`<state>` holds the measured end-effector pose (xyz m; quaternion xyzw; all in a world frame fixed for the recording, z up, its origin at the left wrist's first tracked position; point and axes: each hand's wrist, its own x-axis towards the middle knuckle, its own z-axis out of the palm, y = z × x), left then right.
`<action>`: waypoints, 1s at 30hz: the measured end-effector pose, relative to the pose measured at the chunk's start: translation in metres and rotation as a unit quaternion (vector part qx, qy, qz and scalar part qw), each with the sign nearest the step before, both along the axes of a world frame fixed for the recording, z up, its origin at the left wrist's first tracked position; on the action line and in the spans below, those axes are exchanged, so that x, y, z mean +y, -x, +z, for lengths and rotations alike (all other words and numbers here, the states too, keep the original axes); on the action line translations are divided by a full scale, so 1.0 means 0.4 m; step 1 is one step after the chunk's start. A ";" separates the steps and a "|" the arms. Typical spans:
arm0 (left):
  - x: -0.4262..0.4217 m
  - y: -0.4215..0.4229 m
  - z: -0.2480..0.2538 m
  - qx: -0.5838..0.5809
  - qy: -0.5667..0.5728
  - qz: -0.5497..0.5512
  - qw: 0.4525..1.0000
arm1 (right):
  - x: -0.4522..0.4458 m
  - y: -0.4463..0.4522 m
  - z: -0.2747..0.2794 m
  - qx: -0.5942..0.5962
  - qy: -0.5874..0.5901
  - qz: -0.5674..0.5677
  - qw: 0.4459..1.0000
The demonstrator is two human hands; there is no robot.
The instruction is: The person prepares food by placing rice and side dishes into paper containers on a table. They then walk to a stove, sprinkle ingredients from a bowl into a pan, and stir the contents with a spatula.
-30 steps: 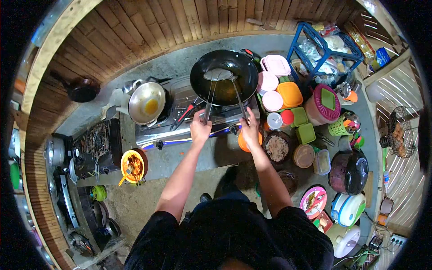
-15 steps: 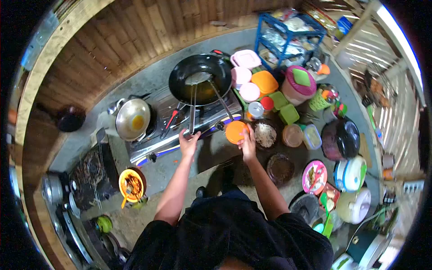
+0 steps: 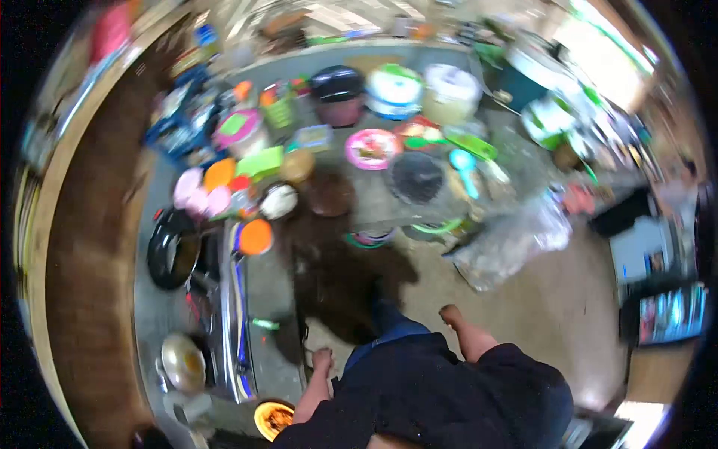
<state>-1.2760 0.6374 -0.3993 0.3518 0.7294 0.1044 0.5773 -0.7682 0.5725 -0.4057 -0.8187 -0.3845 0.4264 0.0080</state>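
My left hand (image 3: pixel 321 361) hangs beside the edge of the grey counter (image 3: pixel 273 299), near the yellow-orange bowl (image 3: pixel 263 419) of reddish food. Its fingers look curled, with nothing seen in them. My right hand (image 3: pixel 451 315) is low over the bare floor, also curled, and nothing shows in it. The round orange lid (image 3: pixel 256 236) rests on the counter by the stove (image 3: pixel 233 314), apart from both hands. The black wok (image 3: pixel 166 251) and the pan with yellow contents (image 3: pixel 182 364) stand on the stove. Motion blur softens the view.
A pink plate (image 3: pixel 373 149) of food, a stone mortar (image 3: pixel 416 177) and a dark pot (image 3: pixel 336 93) stand on the side counter. A clear plastic bag (image 3: pixel 516 243) lies on the right. Farther right is a lit screen (image 3: pixel 673 316); a person (image 3: pixel 677 187) is near it.
My body and view have turned right, away from the stove. The right hand has let go of the orange lid, and the left has left the long handle at the wok.
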 end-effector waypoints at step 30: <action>-0.492 -1.815 0.232 -0.006 -0.063 -0.688 0.723 | -1.746 -0.366 -0.069 0.129 -0.158 -0.850 0.486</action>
